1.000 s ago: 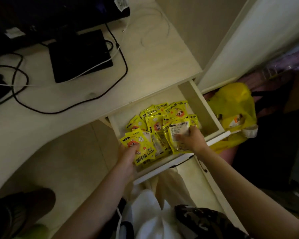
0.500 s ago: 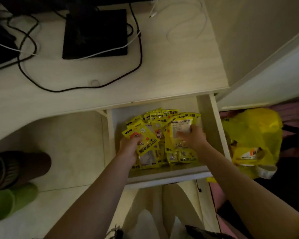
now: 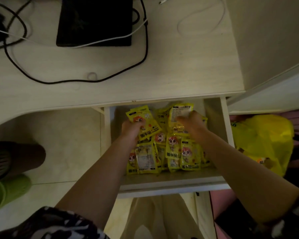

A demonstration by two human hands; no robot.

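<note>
There was one open drawer under the bench, and it was full of little yellow snack packets. They lay in a messy heap, one on top of another, so I could not count them all, but there were more than ten. Two bare hands were inside the drawer. The left hand had its fingers curled tight round one packet with a cartoon face, held up at a tilt over the back left of the heap. The right hand had its fingers curled round one packet with a white label, held up over the back right of the heap. The two hands were near each other but did not touch. On the bench lay one black mat. One thick black cable made a big loop around the front of the mat, and one white cable ran across it. One small thin ring lay on the bench, just behind the black cable. On the floor to the right of the drawer sat one big yellow plastic bag. On the floor far to the left were one green slipper and one dark brown shoe, side by side.
</note>
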